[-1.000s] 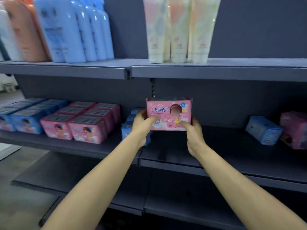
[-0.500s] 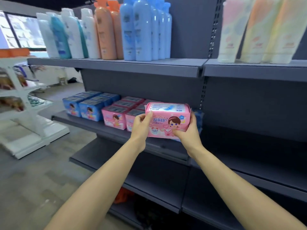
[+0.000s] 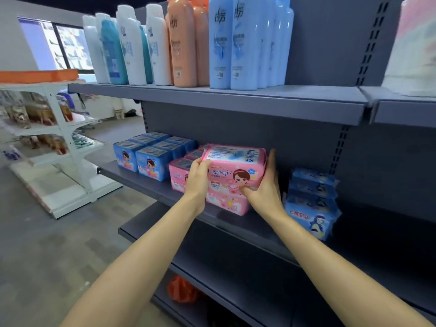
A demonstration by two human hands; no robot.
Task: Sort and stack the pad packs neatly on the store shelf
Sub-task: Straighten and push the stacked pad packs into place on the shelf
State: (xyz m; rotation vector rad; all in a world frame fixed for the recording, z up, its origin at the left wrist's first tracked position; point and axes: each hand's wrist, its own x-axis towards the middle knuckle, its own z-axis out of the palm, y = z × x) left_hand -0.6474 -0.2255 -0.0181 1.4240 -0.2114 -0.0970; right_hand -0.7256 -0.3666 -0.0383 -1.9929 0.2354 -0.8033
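I hold a pink pad pack [image 3: 236, 169] with a cartoon girl on its front between both hands, on top of another pink pack [image 3: 227, 204] on the grey middle shelf [image 3: 146, 182]. My left hand [image 3: 198, 180] grips its left end. My right hand [image 3: 265, 187] grips its right end, thumb across the front. More pink packs [image 3: 179, 174] stand just to the left, and blue packs [image 3: 146, 156] are lined up beyond them. A stack of blue packs [image 3: 311, 204] stands to the right.
The upper shelf [image 3: 236, 100] carries tall white, orange and blue bottles [image 3: 219, 43]. A white display rack [image 3: 54, 138] stands on the floor at left. Lower grey shelves lie below, with an orange bag [image 3: 181, 289] near the bottom.
The pink pack has moved left along the shelf and down onto the other pink pack. My view has swung left with it; the white rack and more bottles are now in sight.
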